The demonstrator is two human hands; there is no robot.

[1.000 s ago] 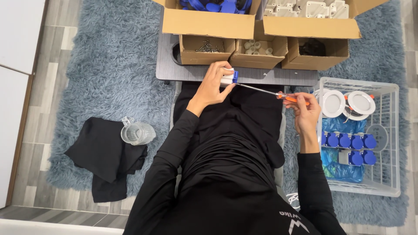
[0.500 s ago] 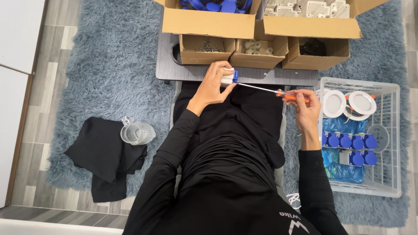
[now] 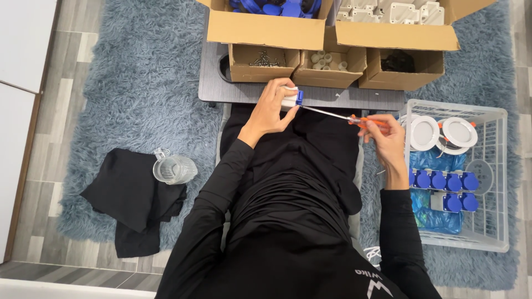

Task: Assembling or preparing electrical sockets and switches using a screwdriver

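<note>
Gripping white-and-blue part point(image 3: 291, 98) in left hand point(image 3: 271, 111), right hand point(image 3: 382, 135) clasping screwdriver point(image 3: 343, 116) against it.

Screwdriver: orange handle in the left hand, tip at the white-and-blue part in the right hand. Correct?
Hands are swapped. The head view shows the right hand gripping the screwdriver and the left hand holding the white-and-blue part.

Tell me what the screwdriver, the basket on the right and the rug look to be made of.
Screwdriver: thin bright shaft, likely metal; glossy orange handle, likely plastic. Basket: white open grid walls, probably moulded plastic. Rug: long shaggy blue-grey pile, apparently synthetic fibre.
</note>
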